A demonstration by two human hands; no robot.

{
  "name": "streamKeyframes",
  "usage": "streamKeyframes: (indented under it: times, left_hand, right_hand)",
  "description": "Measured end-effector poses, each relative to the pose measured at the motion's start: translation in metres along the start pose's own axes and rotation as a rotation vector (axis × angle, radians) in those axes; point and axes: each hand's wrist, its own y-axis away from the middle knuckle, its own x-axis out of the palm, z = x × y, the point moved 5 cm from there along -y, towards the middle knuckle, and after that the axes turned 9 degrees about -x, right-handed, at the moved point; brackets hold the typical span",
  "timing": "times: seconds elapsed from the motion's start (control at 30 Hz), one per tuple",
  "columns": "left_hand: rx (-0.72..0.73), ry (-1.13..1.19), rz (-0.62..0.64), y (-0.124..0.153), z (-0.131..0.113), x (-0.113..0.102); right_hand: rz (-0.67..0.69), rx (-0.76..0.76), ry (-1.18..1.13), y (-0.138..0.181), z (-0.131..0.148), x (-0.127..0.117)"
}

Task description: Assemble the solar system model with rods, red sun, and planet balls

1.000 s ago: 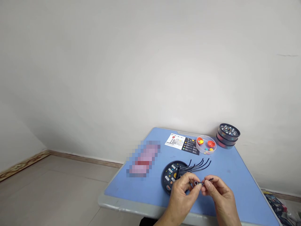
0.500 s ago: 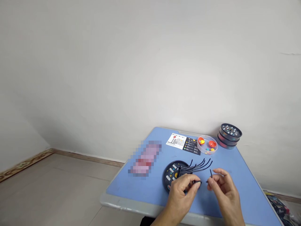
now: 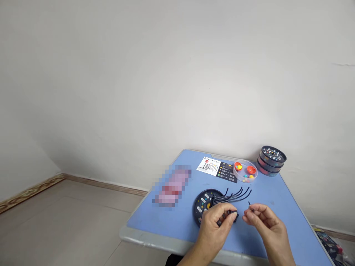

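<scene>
At the front of the blue table, my left hand (image 3: pixel 217 223) pinches small black plastic pieces (image 3: pixel 235 214) between thumb and fingers. A short gap to its right, my right hand (image 3: pixel 266 223) is closed on a thin black rod (image 3: pixel 249 203), whose tip sticks up past the fingertips. Behind my left hand lies a round black base (image 3: pixel 202 203) printed with coloured planets and labels. Several curved black arms (image 3: pixel 235 195) fan out to the right from a black post over this base. My left hand hides the base's lower right part.
An instruction sheet (image 3: pixel 209 166) lies toward the back, beside a clear round tray (image 3: pixel 245 178) with red-orange half shells and small coloured balls. Stacked round containers (image 3: pixel 271 160) stand at the back right corner. A pixelated pink item (image 3: pixel 172 188) lies on the left of the blue table (image 3: pixel 146 218).
My right hand has turned and shifted slightly right, and its rod now shows less above the fingers. My left hand stays nearly in place, still gripping the black pieces.
</scene>
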Motion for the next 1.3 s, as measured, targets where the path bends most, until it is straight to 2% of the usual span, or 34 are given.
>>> streamKeyframes:
  times: [0.3, 0.67, 1.3]
  left_hand:
    - [-0.03, 0.028, 0.033, -0.002, -0.001, 0.003]
    - [-0.052, 0.038, 0.026, 0.0, 0.003, 0.006]
    - [-0.055, 0.057, 0.048, 0.002, 0.007, 0.008]
  right_hand:
    - [-0.015, -0.115, 0.208, 0.002, 0.006, 0.001]
    - [-0.025, 0.009, -0.053, 0.003, -0.009, 0.007]
    - [-0.014, -0.019, -0.041, 0.005, -0.01, 0.015]
